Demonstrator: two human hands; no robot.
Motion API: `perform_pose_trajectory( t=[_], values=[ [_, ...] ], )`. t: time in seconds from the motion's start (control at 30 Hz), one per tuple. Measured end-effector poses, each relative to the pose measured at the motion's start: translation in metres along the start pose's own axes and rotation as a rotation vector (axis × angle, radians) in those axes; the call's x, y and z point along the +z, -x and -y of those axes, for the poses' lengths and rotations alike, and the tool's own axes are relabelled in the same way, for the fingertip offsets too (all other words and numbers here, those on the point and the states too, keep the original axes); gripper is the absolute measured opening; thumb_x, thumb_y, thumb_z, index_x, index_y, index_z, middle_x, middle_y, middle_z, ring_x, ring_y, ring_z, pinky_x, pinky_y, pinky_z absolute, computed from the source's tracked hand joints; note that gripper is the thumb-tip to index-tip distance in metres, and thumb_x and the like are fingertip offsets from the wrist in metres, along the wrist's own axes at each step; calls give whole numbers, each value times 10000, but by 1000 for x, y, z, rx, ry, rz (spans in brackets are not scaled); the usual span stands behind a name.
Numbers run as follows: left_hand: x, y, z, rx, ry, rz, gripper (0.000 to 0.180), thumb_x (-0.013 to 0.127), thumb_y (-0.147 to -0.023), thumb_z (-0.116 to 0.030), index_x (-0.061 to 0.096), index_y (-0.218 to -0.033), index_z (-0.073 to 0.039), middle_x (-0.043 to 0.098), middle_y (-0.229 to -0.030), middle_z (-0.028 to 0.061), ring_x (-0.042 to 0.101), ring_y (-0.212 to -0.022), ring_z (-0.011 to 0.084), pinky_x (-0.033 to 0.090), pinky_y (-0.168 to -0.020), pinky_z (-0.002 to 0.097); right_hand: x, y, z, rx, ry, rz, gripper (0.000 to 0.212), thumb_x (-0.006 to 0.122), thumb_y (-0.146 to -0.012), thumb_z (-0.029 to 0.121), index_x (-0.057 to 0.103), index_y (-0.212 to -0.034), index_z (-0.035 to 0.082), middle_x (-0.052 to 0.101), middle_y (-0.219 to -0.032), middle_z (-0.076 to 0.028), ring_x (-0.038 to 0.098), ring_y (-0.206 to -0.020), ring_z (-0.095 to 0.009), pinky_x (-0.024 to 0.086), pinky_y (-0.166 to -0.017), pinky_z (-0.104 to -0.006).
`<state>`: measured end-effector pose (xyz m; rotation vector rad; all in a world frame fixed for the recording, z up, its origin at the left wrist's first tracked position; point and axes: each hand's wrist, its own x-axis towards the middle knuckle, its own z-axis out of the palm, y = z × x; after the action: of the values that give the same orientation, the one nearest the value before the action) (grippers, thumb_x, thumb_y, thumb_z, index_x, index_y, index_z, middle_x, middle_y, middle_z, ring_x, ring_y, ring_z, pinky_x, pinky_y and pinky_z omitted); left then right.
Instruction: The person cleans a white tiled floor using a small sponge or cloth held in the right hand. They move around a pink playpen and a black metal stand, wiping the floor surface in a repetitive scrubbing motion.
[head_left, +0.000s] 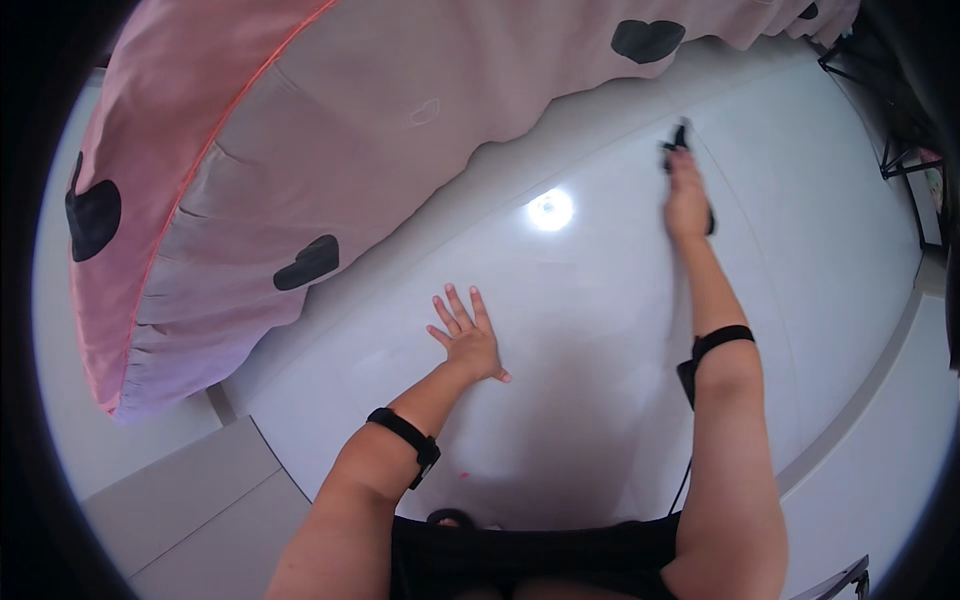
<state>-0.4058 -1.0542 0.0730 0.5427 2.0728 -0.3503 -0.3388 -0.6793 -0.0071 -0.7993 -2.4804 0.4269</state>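
Left hand (470,345) empty, fingers spread apart, out over the white floor (590,290). Right hand (684,195) reaches farther out, fingers closed on a black object (681,133); blurred, can't tell its kind. Object pokes out past the fingertips, over the floor to the right of the bed cover (400,110); contact with floor unclear. Cover is pink with dark hearts, hanging at upper left. Black strap (402,432) on left forearm, another black strap (722,341) on right.

The pale floor (590,270) is shiny and shows one round light reflection (550,210). Pink cloth (340,160) with dark patches (648,41) hangs beside it.
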Motion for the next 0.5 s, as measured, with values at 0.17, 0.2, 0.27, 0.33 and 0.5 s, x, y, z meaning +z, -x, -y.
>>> perform_pose_trajectory(
  t=[0.17,0.2,0.27,0.33,0.5],
  values=[
    [3,-7,11,50,40,-31,1548,913,-504,-443,-239,-1434,10,-340,-1404,375,-288,-1296,577,55,-1018,744,47,55,151,-367,-431,388,315,448,-870,49,607,-1142,54,582,-1262,-121,521,-1197,-299,412,-1020,-366],
    [4,-9,13,54,44,-38,1546,913,-501,-444,-233,-1438,6,-340,-1407,372,-285,-1299,576,58,-1017,744,56,80,170,-430,-500,490,320,457,-870,54,613,-1149,66,583,-1265,-113,525,-1198,-296,410,-1028,-370],
    [6,-12,22,40,27,-31,1543,911,-499,-448,-223,-1446,-4,-331,-1418,364,-275,-1306,575,64,-1017,745,52,134,196,-725,-583,520,306,469,-878,58,630,-1139,62,605,-1230,-129,544,-1172,-299,417,-1021,-374],
    [5,-12,25,38,32,-42,1541,909,-497,-453,-217,-1451,-12,-323,-1428,356,-266,-1312,574,69,-1018,745,27,138,203,-419,-744,655,306,481,-879,56,641,-1139,55,620,-1204,-135,559,-1147,-300,425,-1010,-366],
    [4,-7,31,44,77,-49,1539,916,-493,-426,-213,-1457,-24,-307,-1443,347,-258,-1316,574,51,-1013,750,5,54,158,171,-759,111,291,442,-932,28,654,-1131,17,649,-1161,-147,597,-1105,-271,440,-981,-335]
  ],
)
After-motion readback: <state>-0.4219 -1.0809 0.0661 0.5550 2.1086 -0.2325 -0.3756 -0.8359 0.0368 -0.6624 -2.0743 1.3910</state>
